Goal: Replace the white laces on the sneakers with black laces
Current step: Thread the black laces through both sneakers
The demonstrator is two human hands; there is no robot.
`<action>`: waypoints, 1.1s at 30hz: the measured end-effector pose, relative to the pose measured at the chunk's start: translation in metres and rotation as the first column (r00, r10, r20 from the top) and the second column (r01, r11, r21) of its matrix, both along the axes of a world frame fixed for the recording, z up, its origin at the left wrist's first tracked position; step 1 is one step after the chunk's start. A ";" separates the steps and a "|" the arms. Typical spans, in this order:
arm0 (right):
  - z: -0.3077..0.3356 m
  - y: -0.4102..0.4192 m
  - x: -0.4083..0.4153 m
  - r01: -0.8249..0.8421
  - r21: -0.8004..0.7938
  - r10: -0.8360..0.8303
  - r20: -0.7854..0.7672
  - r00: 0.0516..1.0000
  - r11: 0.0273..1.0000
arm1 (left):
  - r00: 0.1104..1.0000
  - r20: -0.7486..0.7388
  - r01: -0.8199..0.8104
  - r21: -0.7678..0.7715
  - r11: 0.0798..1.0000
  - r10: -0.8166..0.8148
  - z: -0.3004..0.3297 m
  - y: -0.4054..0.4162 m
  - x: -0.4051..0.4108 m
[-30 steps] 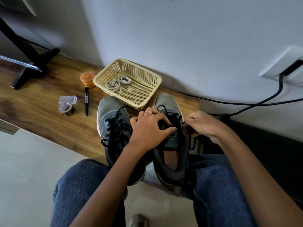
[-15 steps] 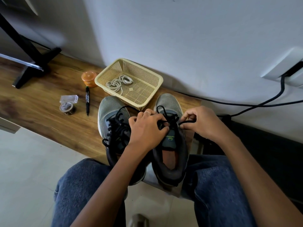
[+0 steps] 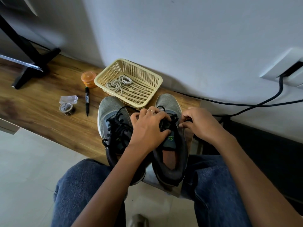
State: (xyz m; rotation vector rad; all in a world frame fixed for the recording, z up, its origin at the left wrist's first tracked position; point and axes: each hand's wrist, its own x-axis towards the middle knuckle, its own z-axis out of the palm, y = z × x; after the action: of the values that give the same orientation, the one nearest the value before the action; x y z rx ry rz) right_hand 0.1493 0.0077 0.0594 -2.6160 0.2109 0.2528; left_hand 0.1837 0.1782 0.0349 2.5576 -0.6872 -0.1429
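Two grey sneakers stand side by side at the worktop's [image 3: 41, 112] near edge, the left sneaker [image 3: 114, 128] already carrying black laces. The left hand [image 3: 148, 128] grips the right sneaker [image 3: 170, 145] across its tongue, fingers curled, while the right hand [image 3: 199, 124] pinches a black lace [image 3: 185, 122] at that sneaker's outer side. The white laces [image 3: 118, 83] lie coiled in the beige basket [image 3: 147, 102] near the worktop's far edge, just beyond the sneakers.
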 end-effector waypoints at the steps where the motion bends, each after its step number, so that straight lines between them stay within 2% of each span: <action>1: 0.000 0.000 0.000 -0.014 -0.014 0.014 -0.010 1.000 1.000 | 0.998 0.047 0.032 0.002 0.999 -0.032 0.000 -0.001 0.000; 6: 0.000 0.000 -0.001 -0.083 -0.038 0.081 -0.068 0.994 0.996 | 0.991 0.126 0.040 0.051 0.998 -0.046 -0.002 -0.004 -0.003; 12: 0.008 0.002 -0.004 -0.066 0.072 0.072 -0.084 0.994 0.995 | 0.989 0.148 -0.029 0.076 0.997 0.017 -0.005 -0.003 0.000; 17: 0.011 0.000 -0.004 -0.026 0.139 0.044 -0.126 0.991 0.990 | 0.992 0.129 -0.022 0.096 0.995 0.010 -0.004 -0.003 -0.001; 26: 0.009 -0.002 0.000 -0.027 0.123 0.051 -0.203 0.978 0.992 | 0.998 0.008 -0.061 0.044 0.997 0.061 -0.001 -0.006 -0.001; 33: 0.006 -0.002 0.002 -0.017 0.151 0.055 -0.246 0.968 0.988 | 0.973 -0.165 -0.164 -0.011 0.986 0.160 0.001 -0.011 -0.003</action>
State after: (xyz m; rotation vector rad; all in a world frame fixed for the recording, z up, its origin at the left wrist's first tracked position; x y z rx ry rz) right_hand 0.1514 0.0056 0.0657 -2.4380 0.2213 0.5897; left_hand 0.1812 0.1669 0.0362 2.5308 -0.4136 -0.2844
